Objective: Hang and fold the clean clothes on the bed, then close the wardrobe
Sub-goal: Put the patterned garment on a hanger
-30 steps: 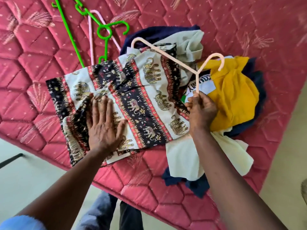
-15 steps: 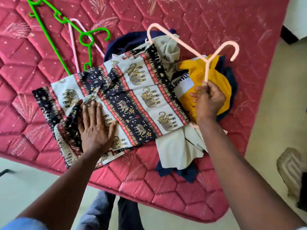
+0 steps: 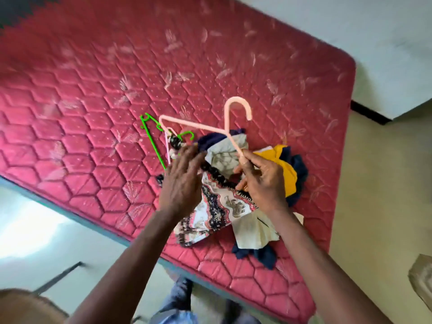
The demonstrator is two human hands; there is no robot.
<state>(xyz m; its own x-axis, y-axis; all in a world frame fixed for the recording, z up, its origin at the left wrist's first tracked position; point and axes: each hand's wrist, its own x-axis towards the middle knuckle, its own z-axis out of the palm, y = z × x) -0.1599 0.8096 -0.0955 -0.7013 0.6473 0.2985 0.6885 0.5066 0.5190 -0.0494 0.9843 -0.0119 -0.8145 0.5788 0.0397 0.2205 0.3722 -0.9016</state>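
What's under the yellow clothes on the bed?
A navy garment shows beneath the yellow garment along its right edge, on the red mattress. Anything deeper is covered.

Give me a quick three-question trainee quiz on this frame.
1. True or false: the right hand grips the pale pink hanger.
2. Which item lies just right of the right hand? A) yellow garment B) red towel C) green jacket
3. Fill in: the patterned cloth is printed with ____.
Key: 1 true; 2 A; 3 elephants.
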